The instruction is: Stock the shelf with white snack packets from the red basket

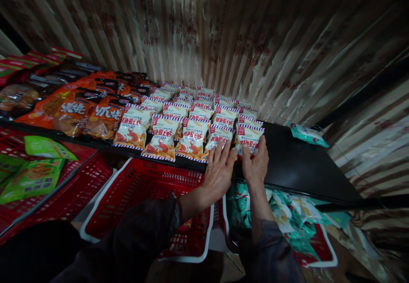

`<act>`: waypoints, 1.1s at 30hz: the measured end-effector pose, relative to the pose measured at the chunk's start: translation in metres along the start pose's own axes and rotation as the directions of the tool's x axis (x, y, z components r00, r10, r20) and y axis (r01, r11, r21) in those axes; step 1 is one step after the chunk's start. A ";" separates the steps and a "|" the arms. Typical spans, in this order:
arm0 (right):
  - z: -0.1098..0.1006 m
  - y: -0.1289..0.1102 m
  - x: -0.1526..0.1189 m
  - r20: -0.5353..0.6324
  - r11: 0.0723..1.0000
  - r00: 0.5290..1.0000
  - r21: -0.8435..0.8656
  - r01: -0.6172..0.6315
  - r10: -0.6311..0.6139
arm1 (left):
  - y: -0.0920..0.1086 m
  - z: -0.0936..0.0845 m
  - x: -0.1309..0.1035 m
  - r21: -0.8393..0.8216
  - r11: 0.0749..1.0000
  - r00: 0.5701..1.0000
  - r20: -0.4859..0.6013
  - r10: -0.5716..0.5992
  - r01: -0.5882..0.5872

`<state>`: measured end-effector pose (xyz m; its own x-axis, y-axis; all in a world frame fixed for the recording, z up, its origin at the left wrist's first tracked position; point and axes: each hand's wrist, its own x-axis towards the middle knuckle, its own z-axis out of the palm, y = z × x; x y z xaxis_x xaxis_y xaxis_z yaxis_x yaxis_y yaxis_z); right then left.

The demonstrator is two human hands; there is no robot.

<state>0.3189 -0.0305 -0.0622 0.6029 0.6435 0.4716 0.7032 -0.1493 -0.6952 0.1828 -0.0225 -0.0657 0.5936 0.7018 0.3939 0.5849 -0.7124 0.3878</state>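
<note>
Rows of small white snack bags [192, 136] with red lettering, shrimp pictures and striped edges stand on a black shelf [297, 168]. My left hand [219, 170] lies with its fingers stretched against the lower front of a snack bag [220, 134] in the front row. At the right end of that row, my right hand [256, 163] grips another snack bag [251, 133], its thumb across the front and its fingers along the right edge. Both hands partly cover the lower parts of these bags.
Orange and black food packs [72, 112] fill the shelf's left part. A teal bag [308, 134] lies toward the right end. Below are a red basket [128, 189], another basket with teal bags [297, 219], and green packs [35, 176] at left. Striped sheeting [204, 31] hangs behind.
</note>
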 end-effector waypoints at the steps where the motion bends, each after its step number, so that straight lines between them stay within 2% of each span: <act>1: 0.001 0.001 0.000 0.008 1.000 1.000 -0.009 0.018 -0.018 | -0.002 0.001 0.000 0.002 1.000 1.000 0.000 -0.003 0.003; 5: 0.003 0.004 0.000 0.010 0.999 1.000 -0.018 0.030 -0.030 | -0.006 0.004 0.003 0.036 0.999 0.999 -0.040 0.000 0.001; 13: 0.006 0.010 0.000 -0.061 0.989 0.992 -0.097 0.108 -0.115 | -0.006 0.005 0.002 0.217 0.976 0.988 -0.150 0.028 0.005; 17: 0.007 0.011 -0.001 -0.072 0.988 0.992 -0.116 0.098 -0.107 | -0.007 0.003 0.001 0.207 0.978 0.984 -0.172 0.043 -0.007; 21: 0.008 0.011 -0.003 -0.140 0.981 0.981 -0.157 0.114 -0.136 | -0.009 -0.001 0.001 0.160 0.987 0.985 -0.174 0.010 0.018; 24: 0.006 0.006 -0.005 -0.209 0.964 0.951 -0.186 0.191 -0.229 | -0.010 -0.004 -0.001 0.129 0.991 0.986 -0.167 0.000 0.022; 27: 0.002 -0.005 -0.008 -0.242 0.923 0.899 -0.224 0.314 -0.365 | -0.012 -0.005 -0.003 0.108 0.994 0.987 -0.157 -0.011 0.029; 30: 0.001 -0.019 -0.014 -0.203 0.875 0.857 -0.216 0.433 -0.474 | -0.015 -0.005 -0.005 0.076 0.997 0.990 -0.138 -0.022 0.033; 33: 0.005 -0.030 -0.021 -0.149 0.850 0.838 -0.143 0.507 -0.525 | -0.016 -0.006 -0.006 0.030 0.999 0.996 -0.088 -0.030 0.033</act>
<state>0.2833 -0.0358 -0.0538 0.1924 0.5059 0.8408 0.9572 0.0921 -0.2745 0.1661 -0.0152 -0.0690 0.5245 0.7203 0.4540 0.6207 -0.6884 0.3752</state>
